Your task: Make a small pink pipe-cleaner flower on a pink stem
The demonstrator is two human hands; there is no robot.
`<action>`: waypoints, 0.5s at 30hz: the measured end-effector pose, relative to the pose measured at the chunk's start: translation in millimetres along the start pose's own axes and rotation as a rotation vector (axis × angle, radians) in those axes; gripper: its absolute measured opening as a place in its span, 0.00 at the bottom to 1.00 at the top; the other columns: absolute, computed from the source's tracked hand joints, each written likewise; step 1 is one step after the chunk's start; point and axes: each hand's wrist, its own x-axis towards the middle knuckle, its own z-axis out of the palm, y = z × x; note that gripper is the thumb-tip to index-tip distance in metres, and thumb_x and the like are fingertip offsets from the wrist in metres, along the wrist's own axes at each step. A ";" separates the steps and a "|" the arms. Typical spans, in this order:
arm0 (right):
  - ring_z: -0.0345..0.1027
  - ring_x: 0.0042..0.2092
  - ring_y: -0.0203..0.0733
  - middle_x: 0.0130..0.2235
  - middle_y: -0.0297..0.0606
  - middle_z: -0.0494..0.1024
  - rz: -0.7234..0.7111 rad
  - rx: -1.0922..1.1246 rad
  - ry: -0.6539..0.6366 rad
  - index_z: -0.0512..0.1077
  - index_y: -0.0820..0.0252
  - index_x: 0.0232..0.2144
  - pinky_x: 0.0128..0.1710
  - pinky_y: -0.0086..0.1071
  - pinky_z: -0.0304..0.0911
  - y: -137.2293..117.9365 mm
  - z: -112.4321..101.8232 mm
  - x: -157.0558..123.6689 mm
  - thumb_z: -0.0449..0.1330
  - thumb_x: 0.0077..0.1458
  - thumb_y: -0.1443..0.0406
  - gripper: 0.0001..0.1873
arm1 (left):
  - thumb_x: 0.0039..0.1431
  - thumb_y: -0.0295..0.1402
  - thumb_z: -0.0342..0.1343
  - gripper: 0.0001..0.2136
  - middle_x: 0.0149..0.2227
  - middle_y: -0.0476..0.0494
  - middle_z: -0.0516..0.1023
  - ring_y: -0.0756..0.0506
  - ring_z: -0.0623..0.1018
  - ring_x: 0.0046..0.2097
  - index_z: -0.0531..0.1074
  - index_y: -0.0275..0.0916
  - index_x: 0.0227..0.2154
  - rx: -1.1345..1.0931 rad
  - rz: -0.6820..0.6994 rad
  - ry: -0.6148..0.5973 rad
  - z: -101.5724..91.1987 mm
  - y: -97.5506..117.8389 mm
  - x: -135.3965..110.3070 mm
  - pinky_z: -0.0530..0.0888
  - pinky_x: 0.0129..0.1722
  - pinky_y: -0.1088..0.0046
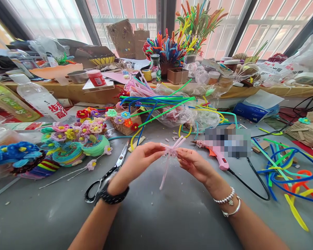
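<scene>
Between my two hands, above the grey table, is a pale pink pipe cleaner piece [167,166] bent into loops at the top, with one end hanging down. My left hand [147,156] pinches its left side with thumb and fingers. From the other side my right hand [194,161] grips it, fingers curled close to the middle. Black-handled scissors [114,168] lie partly behind my left wrist. To the right of my right hand rests a pink glue gun [216,154], its nozzle pointing left and its black cord trailing away.
Pipe-cleaner flowers in woven pots [95,145] crowd the left, near a clear bottle [39,95]. Loose coloured pipe cleaners [289,170] tangle at the right. Behind my hands lie plastic-wrapped pipe cleaners [159,107]. A blue tissue pack [251,110] sits at the back right.
</scene>
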 end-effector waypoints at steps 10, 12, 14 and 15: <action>0.37 0.20 0.27 0.18 0.24 0.52 -0.010 -0.034 -0.006 0.69 0.63 0.21 0.20 0.27 0.34 -4.9 1.6 -2.5 0.63 0.41 0.62 0.09 | 0.49 0.38 0.51 0.07 0.25 0.56 0.76 0.48 0.69 0.28 0.74 0.51 0.26 0.969 -0.399 0.481 -139.9 -36.3 -90.9 0.59 0.30 0.74; 0.36 0.20 0.27 0.18 0.24 0.51 -0.006 -0.053 -0.005 0.70 0.62 0.23 0.20 0.27 0.34 -5.3 2.1 -3.3 0.63 0.42 0.62 0.09 | 0.47 0.37 0.52 0.06 0.23 0.56 0.75 0.47 0.69 0.28 0.74 0.52 0.23 0.939 -0.444 0.467 -145.1 -41.4 -94.7 0.58 0.29 0.76; 0.36 0.21 0.28 0.18 0.24 0.51 -0.004 -0.063 -0.002 0.70 0.62 0.24 0.20 0.27 0.34 -5.5 1.6 -3.8 0.63 0.42 0.61 0.09 | 0.48 0.37 0.51 0.07 0.22 0.55 0.75 0.48 0.67 0.26 0.73 0.51 0.21 0.940 -0.432 0.472 -144.6 -44.7 -94.7 0.56 0.28 0.77; 0.36 0.21 0.28 0.18 0.24 0.51 -0.002 -0.066 0.002 0.70 0.62 0.24 0.20 0.27 0.35 -5.5 1.0 -3.8 0.62 0.42 0.61 0.09 | 0.49 0.37 0.50 0.07 0.22 0.55 0.74 0.48 0.67 0.26 0.73 0.49 0.21 0.947 -0.414 0.473 -143.1 -45.2 -94.5 0.56 0.28 0.77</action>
